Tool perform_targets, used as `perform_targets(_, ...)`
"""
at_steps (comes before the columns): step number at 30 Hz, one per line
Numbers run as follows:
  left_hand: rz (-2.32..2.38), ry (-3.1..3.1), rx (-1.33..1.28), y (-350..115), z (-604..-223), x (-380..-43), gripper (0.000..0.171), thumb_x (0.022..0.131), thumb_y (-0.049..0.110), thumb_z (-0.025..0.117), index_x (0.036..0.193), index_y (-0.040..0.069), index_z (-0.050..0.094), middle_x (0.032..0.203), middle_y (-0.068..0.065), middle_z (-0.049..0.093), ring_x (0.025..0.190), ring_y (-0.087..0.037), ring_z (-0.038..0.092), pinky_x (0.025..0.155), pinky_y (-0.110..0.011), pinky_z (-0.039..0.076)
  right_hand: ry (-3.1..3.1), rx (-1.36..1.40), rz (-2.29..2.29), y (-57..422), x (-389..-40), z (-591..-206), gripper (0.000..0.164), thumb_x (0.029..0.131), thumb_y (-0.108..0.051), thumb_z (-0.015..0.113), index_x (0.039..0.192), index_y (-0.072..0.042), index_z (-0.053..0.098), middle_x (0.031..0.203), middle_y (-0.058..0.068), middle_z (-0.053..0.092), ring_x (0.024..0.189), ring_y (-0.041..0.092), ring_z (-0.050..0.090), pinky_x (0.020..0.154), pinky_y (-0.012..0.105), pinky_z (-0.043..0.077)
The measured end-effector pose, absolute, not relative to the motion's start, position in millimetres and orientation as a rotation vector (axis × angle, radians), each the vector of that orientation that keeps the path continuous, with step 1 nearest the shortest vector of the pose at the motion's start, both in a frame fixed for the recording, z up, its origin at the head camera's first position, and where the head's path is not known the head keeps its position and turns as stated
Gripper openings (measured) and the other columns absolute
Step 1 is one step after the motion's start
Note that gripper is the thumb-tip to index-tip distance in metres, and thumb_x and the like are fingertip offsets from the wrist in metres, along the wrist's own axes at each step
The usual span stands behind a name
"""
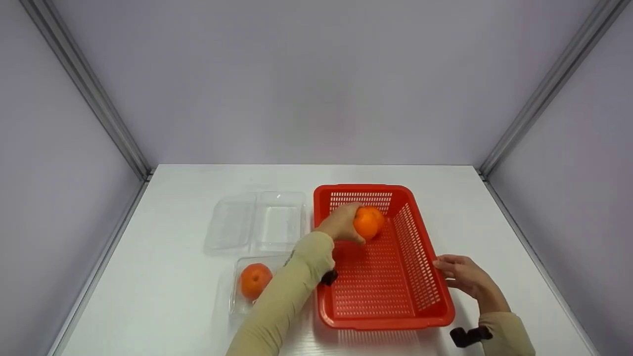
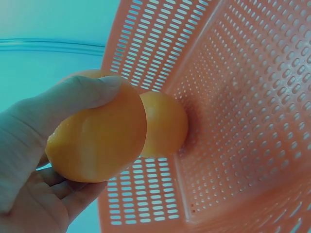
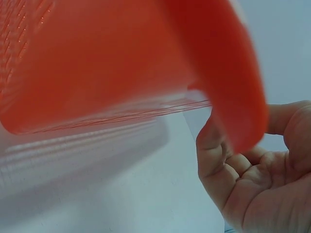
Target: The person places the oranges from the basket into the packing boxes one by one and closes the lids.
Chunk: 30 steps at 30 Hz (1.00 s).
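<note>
My left hand (image 1: 342, 222) reaches into the back of a red plastic basket (image 1: 330, 321) and holds an orange (image 1: 365, 225), thumb on one side and fingers on the other. Just beyond it a second orange (image 2: 165, 124) sits in the basket, partly covered by the held one in the left wrist view. On the basket's right side, my right hand (image 1: 464, 275) pinches the rim. From the right wrist view, its fingers (image 3: 216, 160) curl under the rim while part of the thumb is hidden behind it.
Left of the basket, a clear plastic box (image 1: 281, 247) lies with its lid folded out. Nearer to me, another clear box (image 1: 235, 304) with an orange (image 1: 255, 280) inside is partly covered by my left sleeve. Pale walls enclose the white table (image 1: 163, 257).
</note>
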State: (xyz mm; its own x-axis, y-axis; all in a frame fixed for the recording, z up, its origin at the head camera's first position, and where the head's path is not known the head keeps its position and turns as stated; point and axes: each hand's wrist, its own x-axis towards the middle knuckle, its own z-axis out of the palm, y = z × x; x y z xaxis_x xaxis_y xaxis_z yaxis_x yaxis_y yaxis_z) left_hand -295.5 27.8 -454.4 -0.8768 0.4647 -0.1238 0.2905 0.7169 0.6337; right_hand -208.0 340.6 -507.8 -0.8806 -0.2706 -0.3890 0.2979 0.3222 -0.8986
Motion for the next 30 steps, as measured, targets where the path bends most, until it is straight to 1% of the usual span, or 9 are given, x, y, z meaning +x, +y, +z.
perform_targets(2,0.901,2.653,0.613,28,-452,-295,0.086,0.069,0.015,0.085,0.143,0.007,0.042,0.14,-0.01,0.053,0.128,-0.025,0.051,0.109,-0.04,0.044,2.107,0.014,-1.593,341,-209,-507,0.055,0.098,-0.032,0.054,0.132,0.011,0.046,0.102,-0.005,0.07,0.094,0.011,0.068,0.085,0.033,0.058)
perform_targets(4,0.898,2.653,0.627,28,-451,-294,0.086,0.069,0.015,0.085,0.143,0.007,0.042,0.141,-0.01,0.052,0.13,-0.026,0.05,0.111,-0.041,0.043,2.091,0.01,-1.601,342,-210,-507,0.051,0.097,-0.031,0.054,0.13,0.008,0.049,0.101,-0.005,0.07,0.094,0.011,0.068,0.084,0.032,0.058)
perform_targets(7,0.878,2.658,0.653,27,-448,-292,0.086,0.069,0.016,0.085,0.143,0.007,0.041,0.142,-0.01,0.051,0.132,-0.026,0.049,0.112,-0.04,0.041,2.054,-0.024,-1.613,344,-212,-507,0.038,0.098,-0.028,0.053,0.122,0.002,0.055,0.1,-0.006,0.07,0.094,0.01,0.068,0.083,0.031,0.058)
perform_targets(10,0.863,2.66,0.689,26,-446,-289,0.085,0.069,0.016,0.085,0.143,0.008,0.042,0.142,-0.009,0.052,0.131,-0.025,0.049,0.112,-0.04,0.041,2.017,-0.05,-1.622,347,-214,-508,0.022,0.099,-0.025,0.052,0.11,-0.007,0.059,0.097,-0.007,0.07,0.091,0.009,0.068,0.081,0.03,0.058)
perform_targets(13,0.859,2.659,0.719,24,-444,-286,0.086,0.069,0.016,0.086,0.142,0.009,0.042,0.142,-0.008,0.052,0.131,-0.024,0.05,0.112,-0.039,0.041,1.986,-0.068,-1.627,349,-215,-509,0.015,0.1,-0.022,0.051,0.105,-0.012,0.059,0.095,-0.008,0.07,0.09,0.009,0.068,0.079,0.029,0.058)
perform_targets(17,0.895,2.65,0.731,21,-442,-282,0.087,0.068,0.014,0.086,0.143,0.009,0.042,0.142,-0.009,0.051,0.131,-0.025,0.05,0.111,-0.04,0.042,1.973,-0.071,-1.632,349,-216,-510,0.013,0.1,-0.022,0.051,0.105,-0.013,0.059,0.095,-0.008,0.07,0.09,0.009,0.068,0.079,0.029,0.058)
perform_targets(22,0.894,2.647,0.755,19,-441,-279,0.085,0.068,0.014,0.086,0.141,0.009,0.043,0.14,-0.008,0.053,0.129,-0.023,0.051,0.111,-0.039,0.043,1.981,-0.086,-1.63,350,-215,-510,0.015,0.099,-0.023,0.051,0.106,-0.012,0.059,0.097,-0.007,0.07,0.09,0.01,0.068,0.079,0.03,0.058)
perform_targets(30,0.909,2.657,0.776,16,-439,-276,0.085,0.068,0.014,0.086,0.141,0.011,0.043,0.141,-0.007,0.052,0.128,-0.022,0.052,0.11,-0.038,0.043,2.008,-0.045,-1.629,349,-214,-511,0.014,0.098,-0.025,0.055,0.103,-0.013,0.059,0.097,-0.006,0.07,0.091,0.01,0.069,0.08,0.031,0.058)
